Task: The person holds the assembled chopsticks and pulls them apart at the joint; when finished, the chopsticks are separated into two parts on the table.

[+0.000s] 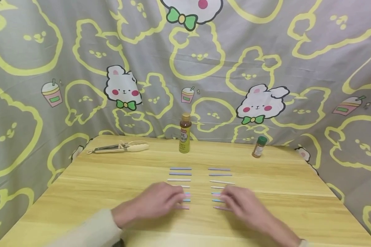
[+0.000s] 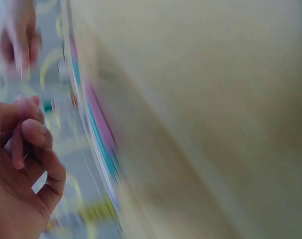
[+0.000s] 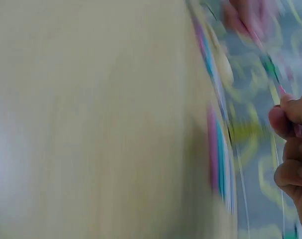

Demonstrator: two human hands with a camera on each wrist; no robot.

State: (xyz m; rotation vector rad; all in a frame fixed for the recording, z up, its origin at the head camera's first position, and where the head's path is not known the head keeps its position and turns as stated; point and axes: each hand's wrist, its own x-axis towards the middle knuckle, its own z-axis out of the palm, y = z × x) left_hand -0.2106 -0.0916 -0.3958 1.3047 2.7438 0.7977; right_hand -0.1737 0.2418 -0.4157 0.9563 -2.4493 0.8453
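My left hand (image 1: 159, 200) pinches a thin pink stick (image 2: 18, 149) between thumb and fingers, just above the left column of sticks. A pink stick (image 3: 281, 90) also juts from the fingertips of my right hand (image 1: 245, 206), which hovers over the right column. Beneath the hands, thin coloured sticks lie flat in two facing columns: purple-blue sticks (image 1: 180, 168) farthest away, then white sticks (image 1: 179, 180), light blue sticks (image 1: 216, 200) and pink-purple sticks (image 1: 182, 207) nearest. My hands partly cover the nearer sticks. Both wrist views are blurred.
A yellow-labelled bottle (image 1: 184, 137) stands at the table's back middle. Tongs (image 1: 120, 147) lie at the back left, and a small green-capped jar (image 1: 259, 147) stands back right. Behind the wooden table (image 1: 96, 178) hangs a patterned curtain (image 1: 160, 61).
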